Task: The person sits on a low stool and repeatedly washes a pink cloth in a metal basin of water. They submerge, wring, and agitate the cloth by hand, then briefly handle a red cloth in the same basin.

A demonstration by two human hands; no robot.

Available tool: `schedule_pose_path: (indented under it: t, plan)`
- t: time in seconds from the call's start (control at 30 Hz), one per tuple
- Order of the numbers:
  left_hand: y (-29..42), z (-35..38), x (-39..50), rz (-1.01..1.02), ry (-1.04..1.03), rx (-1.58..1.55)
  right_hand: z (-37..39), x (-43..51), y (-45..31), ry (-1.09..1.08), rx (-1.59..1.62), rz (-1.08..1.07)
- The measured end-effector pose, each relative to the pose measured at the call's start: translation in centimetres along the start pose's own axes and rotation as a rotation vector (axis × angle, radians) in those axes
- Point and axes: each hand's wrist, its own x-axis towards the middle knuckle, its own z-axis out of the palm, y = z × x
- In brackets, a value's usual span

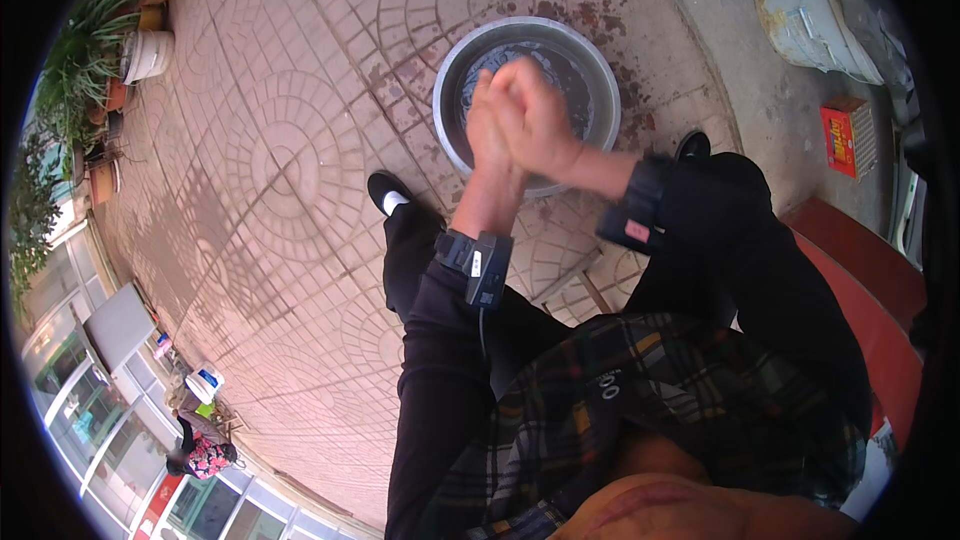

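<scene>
My left hand [493,127] and my right hand [536,116] are pressed together above a round metal basin [609,67] on the paving. The fingers of the right curl over the left, and both are slightly blurred. Whether anything lies between the palms is hidden. Dark water [577,94] with a little foam stands in the basin. Each wrist bears a strapped black device; the one on the left wrist [489,270] has a cable.
Wet patches [600,11] mark the tiles around the basin. A white bucket [806,19] and a red box [840,139] stand at the right. Potted plants [90,75] line the upper left. Another person [202,454] is far off at the lower left.
</scene>
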Motion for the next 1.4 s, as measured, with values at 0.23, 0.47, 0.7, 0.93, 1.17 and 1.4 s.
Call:
schedule_pose_path:
  t: [0.23, 0.47, 0.7, 0.93, 1.17, 1.4]
  plan:
    - [-1.7, -0.3, -0.3, 0.048, 0.289, 0.102, -0.3, 1.0, 0.4, 0.032, 0.019, 0.182]
    - [-1.1, 0.7, -0.2, -0.132, 0.393, 0.046, -0.9, 0.8, 0.2, 0.079, 0.028, 0.179]
    - [1.9, 1.2, -0.4, 0.192, 0.125, -0.017, -2.7, 4.2, 4.3, -0.061, 0.536, 0.511]
    - [3.3, 0.3, -0.4, 0.340, 0.142, 0.125, -3.6, 2.6, 1.3, -0.502, 0.524, 0.432]
    - [4.0, 0.0, -1.9, 0.267, 0.307, 0.461, -6.6, 5.0, 2.8, -0.413, 0.781, 0.552]
    - [2.8, 0.5, -2.0, 0.249, 0.306, 0.208, -4.5, 4.0, -1.8, -0.104, 0.936, 0.554]
